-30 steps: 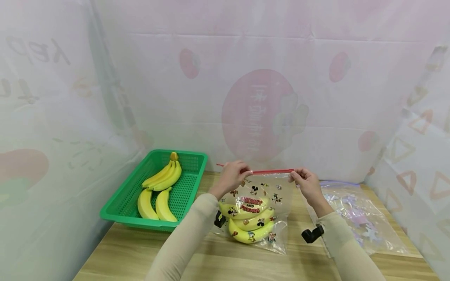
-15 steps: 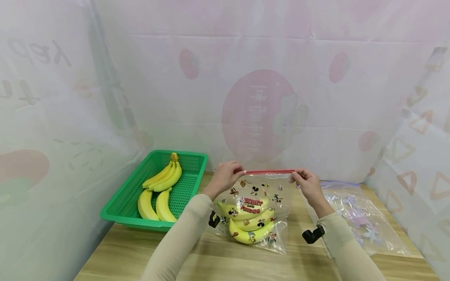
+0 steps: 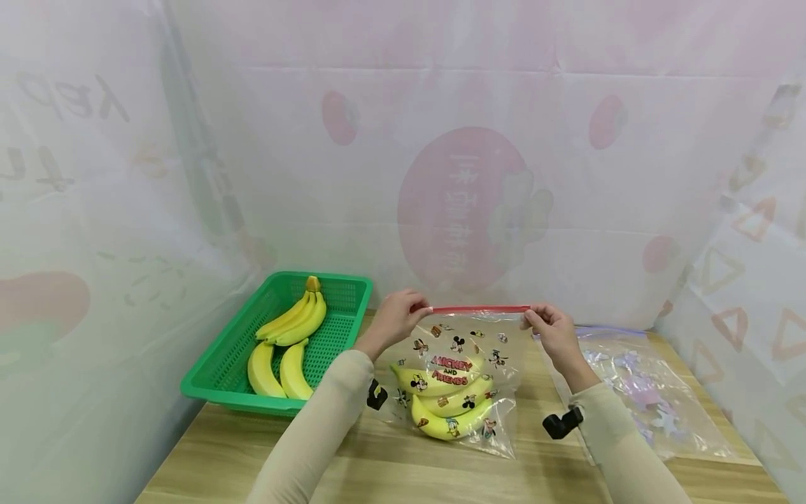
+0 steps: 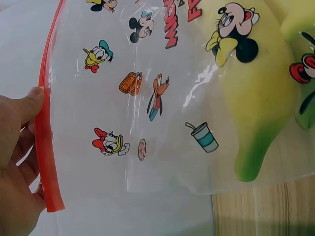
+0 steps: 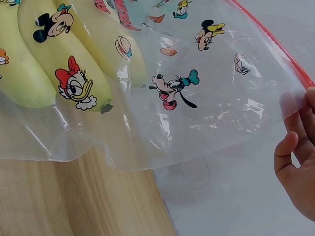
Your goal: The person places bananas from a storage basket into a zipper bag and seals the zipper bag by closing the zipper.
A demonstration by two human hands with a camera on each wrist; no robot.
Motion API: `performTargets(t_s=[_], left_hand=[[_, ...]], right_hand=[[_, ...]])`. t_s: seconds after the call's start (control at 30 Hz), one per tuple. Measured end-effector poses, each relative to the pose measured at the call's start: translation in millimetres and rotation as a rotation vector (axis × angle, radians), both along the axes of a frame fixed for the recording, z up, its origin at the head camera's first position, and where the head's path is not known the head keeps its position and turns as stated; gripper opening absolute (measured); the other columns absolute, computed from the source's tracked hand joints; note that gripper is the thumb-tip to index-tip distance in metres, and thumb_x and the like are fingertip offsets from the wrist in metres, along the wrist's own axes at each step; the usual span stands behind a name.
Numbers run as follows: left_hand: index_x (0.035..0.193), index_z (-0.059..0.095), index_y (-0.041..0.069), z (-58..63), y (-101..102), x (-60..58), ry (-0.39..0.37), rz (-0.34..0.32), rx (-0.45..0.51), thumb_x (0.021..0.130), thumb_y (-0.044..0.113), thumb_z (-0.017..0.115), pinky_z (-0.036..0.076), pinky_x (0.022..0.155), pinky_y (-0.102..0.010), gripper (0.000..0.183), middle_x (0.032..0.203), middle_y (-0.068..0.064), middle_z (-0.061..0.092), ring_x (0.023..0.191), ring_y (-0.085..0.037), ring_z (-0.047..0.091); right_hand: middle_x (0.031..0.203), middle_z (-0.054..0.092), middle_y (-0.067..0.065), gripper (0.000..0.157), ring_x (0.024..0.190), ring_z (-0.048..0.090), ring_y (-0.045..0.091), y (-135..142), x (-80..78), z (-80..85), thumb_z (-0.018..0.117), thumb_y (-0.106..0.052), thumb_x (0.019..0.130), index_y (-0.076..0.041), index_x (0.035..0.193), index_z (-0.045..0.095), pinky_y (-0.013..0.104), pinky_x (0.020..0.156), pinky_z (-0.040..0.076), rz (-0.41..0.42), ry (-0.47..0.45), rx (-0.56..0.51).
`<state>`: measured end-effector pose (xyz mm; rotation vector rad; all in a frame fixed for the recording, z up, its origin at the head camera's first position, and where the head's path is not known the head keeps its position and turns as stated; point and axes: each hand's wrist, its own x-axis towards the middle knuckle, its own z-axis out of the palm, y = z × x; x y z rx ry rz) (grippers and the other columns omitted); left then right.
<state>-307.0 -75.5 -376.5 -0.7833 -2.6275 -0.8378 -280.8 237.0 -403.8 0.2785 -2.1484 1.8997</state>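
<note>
A clear zip bag (image 3: 434, 353) printed with cartoon characters is held up by its red zip strip (image 3: 481, 309), with several yellow bananas (image 3: 434, 425) lying in its lower part. My left hand (image 3: 395, 318) pinches the strip near its left end; the left wrist view shows the thumb on the red strip (image 4: 45, 142) and the fingers behind it. At the other end of the strip, my right hand (image 3: 554, 336) grips the top right corner between thumb and fingers. In the right wrist view, fingers (image 5: 293, 115) show partly behind the clear plastic.
On the left stands a green basket (image 3: 217, 360) with a bunch of bananas (image 3: 296, 318) and two single bananas inside. A second clear bag (image 3: 686, 427) with a purple zip and pale star shapes lies at the right. Printed white cloth encloses the wooden table (image 3: 390, 469).
My left hand has slid leftward along the red strip towards its end, so more of the strip shows between the hands. My right hand stays at the right corner.
</note>
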Motion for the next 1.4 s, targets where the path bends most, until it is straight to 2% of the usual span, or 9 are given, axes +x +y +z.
performTargets(t_s=[0.2, 0.57, 0.9, 1.13, 1.4], left_hand=[[0.091, 0.069, 0.013, 0.0, -5.8, -0.5, -0.015, 0.007, 0.005, 0.091, 0.022, 0.064, 0.047, 0.064, -0.023, 0.01, 0.086, 0.004, 0.06, 0.071, -0.008, 0.054], [0.088, 0.07, 0.014, -2.4, -19.6, -6.4, 0.024, 0.061, -0.003, 0.091, 0.022, 0.065, 0.048, 0.066, -0.026, 0.01, 0.087, 0.004, 0.062, 0.074, -0.009, 0.055], [0.089, 0.07, 0.013, 0.1, -32.6, -7.7, 0.034, 0.07, -0.01, 0.091, 0.022, 0.065, 0.047, 0.065, -0.026, 0.01, 0.086, 0.003, 0.061, 0.073, -0.01, 0.055], [0.09, 0.07, 0.013, -0.1, -38.8, -10.6, 0.026, 0.091, -0.016, 0.092, 0.025, 0.063, 0.047, 0.066, -0.028, 0.013, 0.087, 0.003, 0.061, 0.075, -0.011, 0.054], [0.091, 0.069, 0.011, -2.6, -42.2, -15.3, 0.037, 0.108, 0.008, 0.092, 0.021, 0.063, 0.046, 0.065, -0.03, 0.011, 0.086, 0.002, 0.059, 0.074, -0.014, 0.053]], right_hand=[[0.079, 0.064, -0.004, 0.031, 0.072, 0.06, 0.007, 1.2, -0.6, -0.5, 0.058, -0.015, 0.095, 0.014, 0.103, 0.053, 0.02, 0.065, 0.045, -0.009, -0.009, -0.02], [0.078, 0.064, -0.007, 0.026, 0.073, 0.06, 0.006, 3.6, -2.7, -0.3, 0.058, -0.017, 0.095, 0.008, 0.1, 0.055, 0.019, 0.065, 0.046, -0.033, -0.041, -0.029], [0.077, 0.064, -0.009, 0.028, 0.072, 0.061, 0.005, 3.2, -5.8, -0.3, 0.058, -0.018, 0.095, 0.009, 0.101, 0.055, 0.019, 0.063, 0.046, -0.067, -0.058, -0.004], [0.079, 0.064, -0.007, 0.026, 0.073, 0.061, 0.006, 4.1, -7.7, 1.3, 0.059, -0.019, 0.095, 0.007, 0.101, 0.055, 0.022, 0.061, 0.049, -0.069, -0.102, -0.038], [0.082, 0.064, -0.003, 0.029, 0.074, 0.061, 0.007, 9.1, -15.2, -1.8, 0.058, -0.021, 0.095, 0.007, 0.104, 0.054, 0.025, 0.061, 0.053, -0.075, -0.137, -0.045]])
